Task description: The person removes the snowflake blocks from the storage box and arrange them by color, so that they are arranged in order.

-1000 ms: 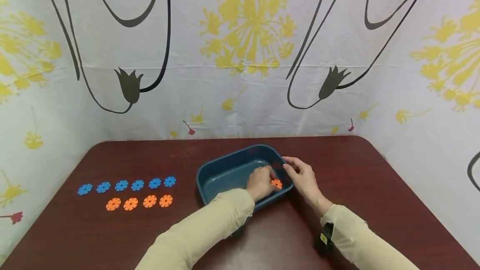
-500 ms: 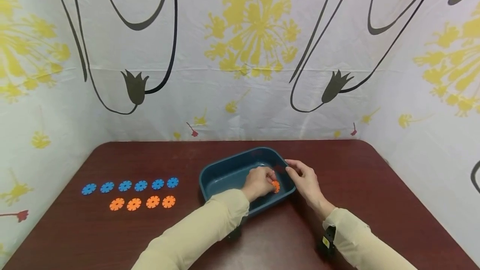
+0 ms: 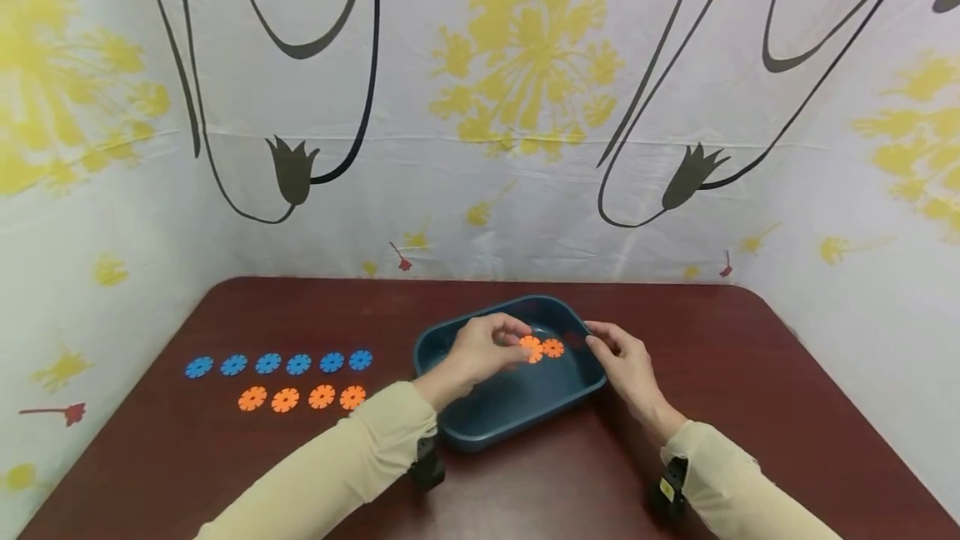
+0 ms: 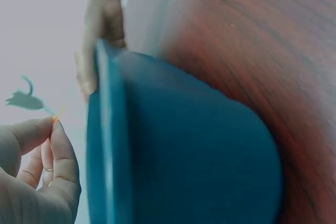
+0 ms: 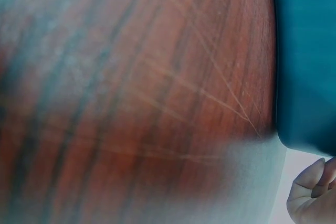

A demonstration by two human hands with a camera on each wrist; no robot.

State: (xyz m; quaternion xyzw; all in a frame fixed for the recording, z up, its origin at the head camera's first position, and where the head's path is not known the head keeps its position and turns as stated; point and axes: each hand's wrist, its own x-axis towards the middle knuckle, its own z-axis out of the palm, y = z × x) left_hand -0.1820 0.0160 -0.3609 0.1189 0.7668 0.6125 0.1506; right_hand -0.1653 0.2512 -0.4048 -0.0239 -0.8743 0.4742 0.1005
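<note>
My left hand [image 3: 480,352] is over the teal rectangular basin [image 3: 517,398], pinching an orange notched disc [image 3: 532,348] between thumb and fingertips. Seen from the left wrist, only a thin orange edge of the disc [image 4: 56,117] pokes out past the fingertips. A second orange notched disc [image 3: 553,347] shows right at the first one's edge, against the basin's interior; I cannot tell whether the two are joined. At the basin's right end, my right hand [image 3: 626,365] grips the rim with its thumb and fingers. The right wrist view catches part of that hand [image 5: 315,192] beside the basin's outer wall.
Several blue notched discs [image 3: 267,363] lie in a row on the left of the dark red-brown table [image 3: 300,473]. Nearer to me is a row of several orange notched discs [image 3: 322,397]. A patterned cloth [image 3: 480,190] hangs behind the table.
My left hand has lifted from the basin's floor and drawn back to the left, with an orange disc in its pinch. Two orange discs now show there. My right hand stays at the rim.
</note>
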